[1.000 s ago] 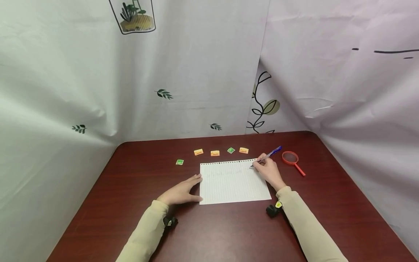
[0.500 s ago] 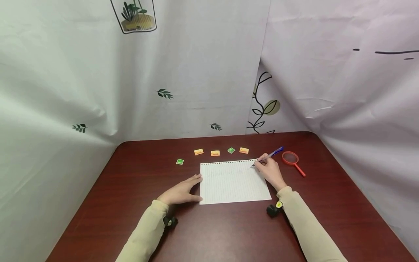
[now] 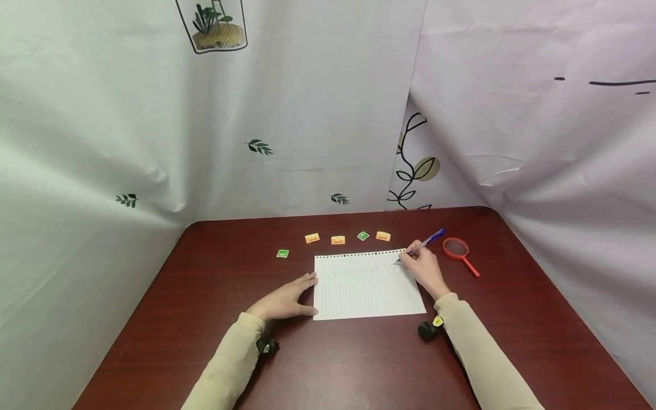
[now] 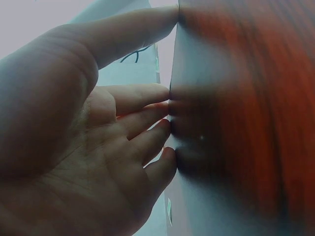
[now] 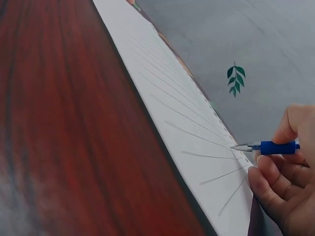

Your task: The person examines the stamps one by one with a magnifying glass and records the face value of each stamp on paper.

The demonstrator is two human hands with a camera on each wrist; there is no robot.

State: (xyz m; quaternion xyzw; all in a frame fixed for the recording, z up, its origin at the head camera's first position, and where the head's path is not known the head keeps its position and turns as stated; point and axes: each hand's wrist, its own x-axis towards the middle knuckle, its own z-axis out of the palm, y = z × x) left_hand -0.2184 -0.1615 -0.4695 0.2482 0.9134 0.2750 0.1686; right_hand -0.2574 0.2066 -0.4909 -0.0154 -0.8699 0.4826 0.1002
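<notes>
A lined sheet of paper (image 3: 366, 293) with punched holes along its far edge lies on the table, bearing faint handwriting near the top. My right hand (image 3: 424, 270) pinches a blue pen (image 3: 433, 236) over the sheet's upper right part. In the right wrist view the pen's blue grip (image 5: 278, 147) sits between thumb and fingers, its tip at the paper. My left hand (image 3: 283, 299) rests at the sheet's left edge, fingers and thumb extended. The left wrist view shows those fingertips (image 4: 167, 160) touching down on the surface.
Beyond the paper lie several small stamp-like pieces, among them a green one (image 3: 283, 253) and an orange one (image 3: 338, 240). A red magnifying glass (image 3: 456, 247) is right of the pen. White printed cloth (image 3: 307, 114) hangs behind the dark red table (image 3: 348, 364).
My right hand and the pen have shifted slightly to the right along the sheet. The left hand stays in place at the paper's edge.
</notes>
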